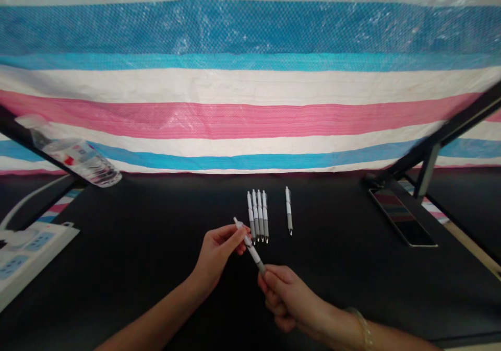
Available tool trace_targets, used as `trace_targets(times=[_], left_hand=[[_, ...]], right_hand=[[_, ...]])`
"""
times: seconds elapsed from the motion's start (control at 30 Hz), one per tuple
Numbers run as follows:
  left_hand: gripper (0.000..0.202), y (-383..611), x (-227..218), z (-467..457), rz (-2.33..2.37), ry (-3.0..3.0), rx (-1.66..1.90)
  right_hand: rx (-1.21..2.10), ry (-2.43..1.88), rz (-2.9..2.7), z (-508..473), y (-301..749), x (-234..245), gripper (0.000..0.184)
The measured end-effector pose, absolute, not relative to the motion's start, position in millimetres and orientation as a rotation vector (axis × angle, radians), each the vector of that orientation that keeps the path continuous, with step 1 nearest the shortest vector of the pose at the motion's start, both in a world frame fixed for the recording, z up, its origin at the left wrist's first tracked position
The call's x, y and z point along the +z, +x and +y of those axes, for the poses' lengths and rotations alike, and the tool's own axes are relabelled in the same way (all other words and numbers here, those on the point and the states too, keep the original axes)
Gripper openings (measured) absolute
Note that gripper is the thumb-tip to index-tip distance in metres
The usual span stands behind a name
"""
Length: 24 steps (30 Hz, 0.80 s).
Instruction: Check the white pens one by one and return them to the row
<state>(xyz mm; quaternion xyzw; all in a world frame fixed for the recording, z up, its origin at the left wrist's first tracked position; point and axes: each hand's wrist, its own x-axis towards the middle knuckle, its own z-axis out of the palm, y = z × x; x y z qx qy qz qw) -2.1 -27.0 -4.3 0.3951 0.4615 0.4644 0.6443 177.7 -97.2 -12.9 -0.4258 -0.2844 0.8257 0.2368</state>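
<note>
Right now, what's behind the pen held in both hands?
Beyond the held pen, four pens lie side by side on the black table, another pen apart to their right. Whatever the left fingers cover cannot be seen.

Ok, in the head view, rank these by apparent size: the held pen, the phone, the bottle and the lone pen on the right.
1. Bottle
2. Phone
3. Held pen and lone pen, unranked: the held one looks longer but seems nearer the camera.

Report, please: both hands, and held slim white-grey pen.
Left hand pinching white end. Right hand gripping grey end. Pen slanted. Four matching pens grouped beyond.
</note>
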Motion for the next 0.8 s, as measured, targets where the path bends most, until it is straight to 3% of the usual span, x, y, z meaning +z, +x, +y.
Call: trace_targets(times=[0.8], left_hand=[[0.032, 6, -12, -33, 1.163, 0.829, 1.116]], right_hand=[[1.998, -1.376, -0.995, -100, 170, -28, 0.058]])
